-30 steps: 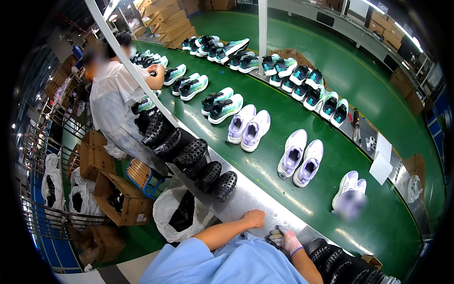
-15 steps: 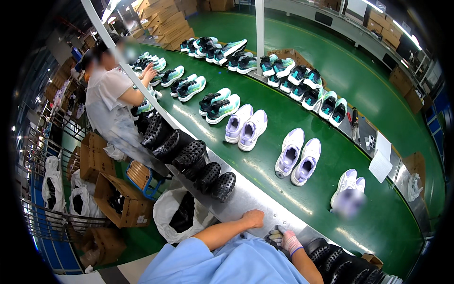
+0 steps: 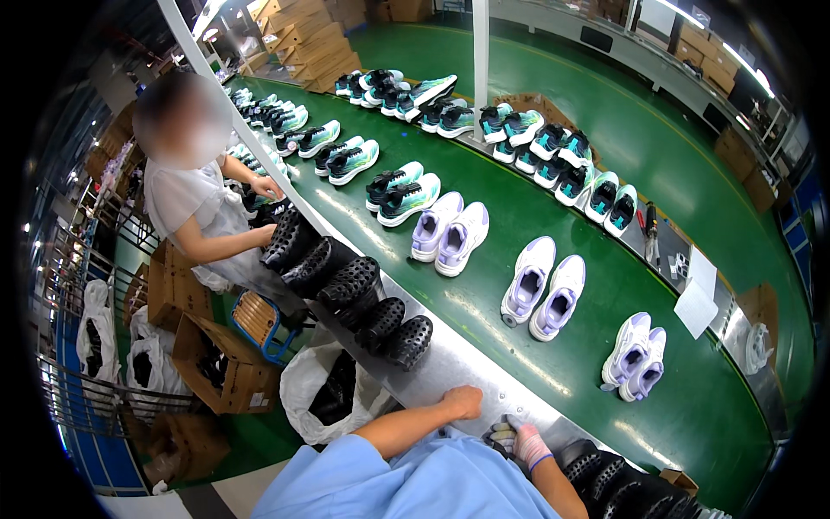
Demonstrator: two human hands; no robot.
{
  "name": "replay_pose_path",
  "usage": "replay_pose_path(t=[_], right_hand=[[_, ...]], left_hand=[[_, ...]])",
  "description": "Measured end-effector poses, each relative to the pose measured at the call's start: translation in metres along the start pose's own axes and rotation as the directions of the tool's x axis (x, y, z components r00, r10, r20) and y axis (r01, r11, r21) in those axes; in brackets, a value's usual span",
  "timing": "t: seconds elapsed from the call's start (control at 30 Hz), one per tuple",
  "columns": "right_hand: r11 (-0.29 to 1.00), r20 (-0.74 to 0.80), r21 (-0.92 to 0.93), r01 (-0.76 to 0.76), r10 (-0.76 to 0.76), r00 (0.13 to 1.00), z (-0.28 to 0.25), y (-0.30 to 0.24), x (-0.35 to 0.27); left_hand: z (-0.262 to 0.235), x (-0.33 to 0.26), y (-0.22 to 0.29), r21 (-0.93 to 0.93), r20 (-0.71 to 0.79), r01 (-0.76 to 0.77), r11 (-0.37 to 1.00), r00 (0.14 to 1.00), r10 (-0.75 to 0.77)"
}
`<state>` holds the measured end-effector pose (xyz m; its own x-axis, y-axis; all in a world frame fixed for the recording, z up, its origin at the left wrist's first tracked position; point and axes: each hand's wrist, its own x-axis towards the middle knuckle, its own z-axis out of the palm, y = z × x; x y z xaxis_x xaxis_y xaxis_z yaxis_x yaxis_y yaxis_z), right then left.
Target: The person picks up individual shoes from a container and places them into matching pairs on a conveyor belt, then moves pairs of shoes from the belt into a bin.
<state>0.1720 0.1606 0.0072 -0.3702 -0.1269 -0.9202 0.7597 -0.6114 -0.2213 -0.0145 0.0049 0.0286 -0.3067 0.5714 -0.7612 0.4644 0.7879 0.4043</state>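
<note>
Head view: the left hand [image 3: 462, 400] is resting curled, knuckles up, on the metal near edge of the conveyor belt [image 3: 484, 216]; the taped right hand [image 3: 517, 438] is pinching a small dark part [image 3: 500, 439] just beside it.

Green belt [image 3: 692, 406], white-lilac shoes [image 3: 545, 288]

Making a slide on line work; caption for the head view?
Left hand rests on the steel ledge, gloved right hand beside it, as shoes ride the green belt.

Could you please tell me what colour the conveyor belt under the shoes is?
The conveyor belt is green, shown best in the head view.
</note>
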Motion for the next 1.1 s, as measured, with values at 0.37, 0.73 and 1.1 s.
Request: replay_pose_path(t=[0.37,0.73,1.1], right_hand=[[1.0,-0.001,-0.024,0.004,-0.004,1.0,-0.002,0.003,0.004],[1.0,0.004,-0.004,-0.009,0.009,1.0,0.001,-0.001,-0.003],[1.0,-0.005,0.015,0.003,-0.003,1.0,0.004,-0.002,-0.005]], left_hand=[[0.006,0.007,-0.004,-0.009,-0.007,0.0,1.0,1.0,0.0],[-0.004,-0.004,0.003,-0.033,0.017,0.03,0.999,0.999,-0.03],[-0.005,-0.005,0.003,-0.019,0.004,-0.008,1.0,1.0,0.008]])
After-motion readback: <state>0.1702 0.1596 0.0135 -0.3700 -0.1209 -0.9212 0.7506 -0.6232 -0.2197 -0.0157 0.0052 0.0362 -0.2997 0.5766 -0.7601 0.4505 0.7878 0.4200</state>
